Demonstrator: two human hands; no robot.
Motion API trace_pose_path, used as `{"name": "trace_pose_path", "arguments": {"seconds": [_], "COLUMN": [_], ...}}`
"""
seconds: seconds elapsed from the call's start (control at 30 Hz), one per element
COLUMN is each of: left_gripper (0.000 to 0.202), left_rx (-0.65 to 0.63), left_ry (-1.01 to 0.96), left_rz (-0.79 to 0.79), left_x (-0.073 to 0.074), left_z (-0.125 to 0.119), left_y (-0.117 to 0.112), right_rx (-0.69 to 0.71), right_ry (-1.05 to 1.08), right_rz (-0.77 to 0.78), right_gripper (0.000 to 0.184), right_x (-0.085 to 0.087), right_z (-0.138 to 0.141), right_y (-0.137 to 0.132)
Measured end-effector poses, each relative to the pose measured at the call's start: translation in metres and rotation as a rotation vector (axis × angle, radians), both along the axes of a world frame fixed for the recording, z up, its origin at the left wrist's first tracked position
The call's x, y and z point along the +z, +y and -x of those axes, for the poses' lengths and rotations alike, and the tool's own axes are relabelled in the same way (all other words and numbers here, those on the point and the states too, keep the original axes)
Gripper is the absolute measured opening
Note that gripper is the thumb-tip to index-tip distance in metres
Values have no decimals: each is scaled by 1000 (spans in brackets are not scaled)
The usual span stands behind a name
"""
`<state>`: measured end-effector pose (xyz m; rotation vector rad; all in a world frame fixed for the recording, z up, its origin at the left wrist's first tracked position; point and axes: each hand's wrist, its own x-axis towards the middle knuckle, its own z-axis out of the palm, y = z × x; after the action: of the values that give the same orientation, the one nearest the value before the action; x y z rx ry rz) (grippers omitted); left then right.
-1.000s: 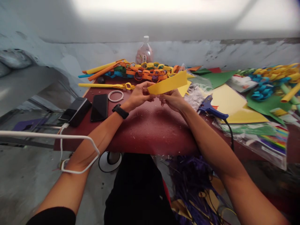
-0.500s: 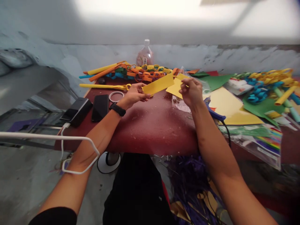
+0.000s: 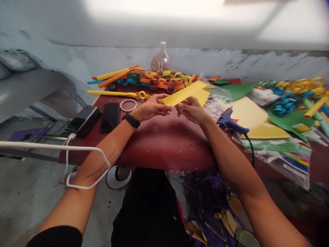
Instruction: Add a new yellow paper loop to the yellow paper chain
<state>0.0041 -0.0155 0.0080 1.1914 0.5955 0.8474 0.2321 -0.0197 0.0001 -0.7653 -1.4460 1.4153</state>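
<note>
A wide strip of yellow paper (image 3: 184,94) is held slanted above the table, its far end rising to the right. My left hand (image 3: 154,107) pinches its near left end between thumb and fingers. At the strip's lower edge, the closed fingertips of my right hand (image 3: 191,109) grip it from the right. Another piece of yellow paper (image 3: 205,97) lies behind the strip, partly covered by it. Just left of my left hand is a thin yellow paper roll (image 3: 110,93) with a yellow paper loop (image 3: 142,94) at its end.
Paper chains (image 3: 164,81) lie along the back before a plastic bottle (image 3: 160,60). A blue glue gun (image 3: 232,121) rests right of my right hand, near yellow sheets (image 3: 267,128). Left are a phone (image 3: 110,117), white ring (image 3: 128,105) and black box (image 3: 84,121). A white cable (image 3: 64,147) crosses my left forearm.
My right hand has come left and down from above the plastic bag to the strip's lower edge. My left hand, still holding the strip, has shifted slightly right.
</note>
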Motion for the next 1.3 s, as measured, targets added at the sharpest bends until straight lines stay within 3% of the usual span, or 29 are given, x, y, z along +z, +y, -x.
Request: {"name": "trace_pose_path", "arguments": {"seconds": [0.33, 0.5, 0.73, 0.97, 1.3], "left_gripper": [40, 53, 51, 45, 58], "left_rx": [-173, -216, 13, 46, 160], "left_ry": [88, 135, 176, 167, 117], "left_rz": [-55, -115, -215, -269, -319], "left_x": [-1, -1, -6, -3, -3], "left_z": [-2, -5, -11, -10, -11], "left_y": [-2, -6, -2, -4, -3], "right_rx": [83, 11, -200, -126, -227], "right_ry": [42, 47, 8, -13, 46], "right_rz": [29, -20, -79, -74, -135], "right_gripper": [58, 56, 56, 55, 58], "right_x": [2, -1, 1, 4, 7], "right_z": [4, 7, 10, 9, 12], "right_y": [-3, -1, 0, -5, -4]}}
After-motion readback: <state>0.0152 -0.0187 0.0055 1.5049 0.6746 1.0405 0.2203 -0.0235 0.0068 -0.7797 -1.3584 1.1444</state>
